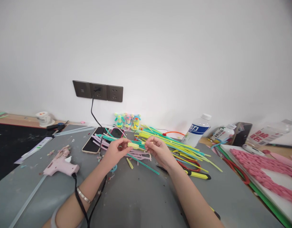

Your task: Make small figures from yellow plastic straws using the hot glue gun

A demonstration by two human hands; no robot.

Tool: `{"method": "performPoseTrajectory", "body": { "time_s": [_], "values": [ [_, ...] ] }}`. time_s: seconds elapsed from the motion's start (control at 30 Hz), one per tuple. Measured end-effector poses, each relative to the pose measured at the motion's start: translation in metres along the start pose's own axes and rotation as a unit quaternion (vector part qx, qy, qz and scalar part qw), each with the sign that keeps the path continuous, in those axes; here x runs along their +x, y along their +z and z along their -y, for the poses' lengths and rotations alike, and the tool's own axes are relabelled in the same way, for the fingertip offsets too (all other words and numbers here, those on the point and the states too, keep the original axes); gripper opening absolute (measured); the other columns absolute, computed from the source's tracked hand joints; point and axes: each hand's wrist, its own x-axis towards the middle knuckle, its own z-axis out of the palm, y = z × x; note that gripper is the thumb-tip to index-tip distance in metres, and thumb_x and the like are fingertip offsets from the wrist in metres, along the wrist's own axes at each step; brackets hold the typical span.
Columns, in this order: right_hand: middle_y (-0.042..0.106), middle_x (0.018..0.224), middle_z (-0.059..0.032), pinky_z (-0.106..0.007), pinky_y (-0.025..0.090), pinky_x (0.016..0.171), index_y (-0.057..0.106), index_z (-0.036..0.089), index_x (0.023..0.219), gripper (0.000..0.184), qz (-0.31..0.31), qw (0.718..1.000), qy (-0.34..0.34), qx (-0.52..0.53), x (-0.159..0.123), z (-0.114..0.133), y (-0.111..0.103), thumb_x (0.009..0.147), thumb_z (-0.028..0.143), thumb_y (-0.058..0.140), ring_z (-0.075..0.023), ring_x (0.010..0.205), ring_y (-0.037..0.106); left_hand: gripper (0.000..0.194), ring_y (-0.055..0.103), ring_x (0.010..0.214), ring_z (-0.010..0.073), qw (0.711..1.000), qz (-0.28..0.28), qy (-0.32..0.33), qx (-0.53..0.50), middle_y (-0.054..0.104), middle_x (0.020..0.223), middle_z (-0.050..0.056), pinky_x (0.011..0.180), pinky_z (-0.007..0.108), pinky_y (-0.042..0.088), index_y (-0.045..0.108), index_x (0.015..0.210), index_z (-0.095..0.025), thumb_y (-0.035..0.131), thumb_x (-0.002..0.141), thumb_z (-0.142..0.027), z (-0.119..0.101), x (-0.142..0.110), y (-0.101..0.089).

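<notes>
My left hand [115, 152] is closed in a pinch on a short, thick yellow fuzzy piece [133, 145], which looks like folded pipe cleaner. Just to its right, my right hand [158, 152] pinches a smaller yellow bit [143, 143]; whether the two pieces touch is unclear. Behind both hands lies a loose pile of yellow pipe cleaners [193, 146], with teal and lilac ones mixed in. Another short yellow piece [130, 163] rests on the grey mat below my hands.
A pink hot glue gun [61, 164] lies at left, its black cord crossing my left forearm. Three small fuzzy figures [128, 122] stand by the wall. A white bottle [197, 130], a yellow-black cutter [198, 174] and pink braided work [262, 171] are at right. Phones [92, 142] lie behind.
</notes>
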Motion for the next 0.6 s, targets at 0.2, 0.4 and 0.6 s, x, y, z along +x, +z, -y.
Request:
{"method": "performPoseTrajectory", "body": {
  "time_s": [0.2,0.4,0.6],
  "values": [
    [0.068,0.068,0.0,-0.026,0.04,0.064,0.065,0.019,0.07,0.034,-0.005,1.0,-0.001,-0.021,0.0007,-0.0001,0.0008,0.059,0.04,0.089,-0.0172,0.074,0.062,0.02,0.043,0.061,0.0116,1.0,0.005,0.005,0.007,0.044,0.067,-0.004,0.055,0.022,0.038,0.066,0.085,-0.016,0.067,0.078,-0.035,0.0035,0.0001,-0.0005],
    [0.07,0.073,-0.0007,-0.026,0.036,0.062,0.07,0.018,0.075,0.032,-0.013,1.0,-0.007,-0.019,0.0029,-0.0028,-0.0048,0.062,0.042,0.087,-0.013,0.064,0.053,0.022,0.043,0.061,0.0116,1.0,0.002,0.006,0.008,0.045,0.066,-0.004,0.056,0.022,0.037,0.067,0.086,-0.015,0.067,0.078,-0.035,0.0046,-0.0007,-0.0007],
    [0.065,0.07,0.0032,-0.023,0.036,0.059,0.068,0.021,0.085,0.04,-0.021,0.999,0.015,0.02,-0.0001,0.0032,-0.003,0.056,0.034,0.092,-0.0105,0.062,0.05,0.021,0.042,0.059,0.011,1.0,-0.002,0.008,0.008,0.044,0.065,-0.004,0.054,0.022,0.037,0.066,0.085,-0.015,0.068,0.078,-0.035,0.0044,0.0001,-0.0013]
  ]
}}
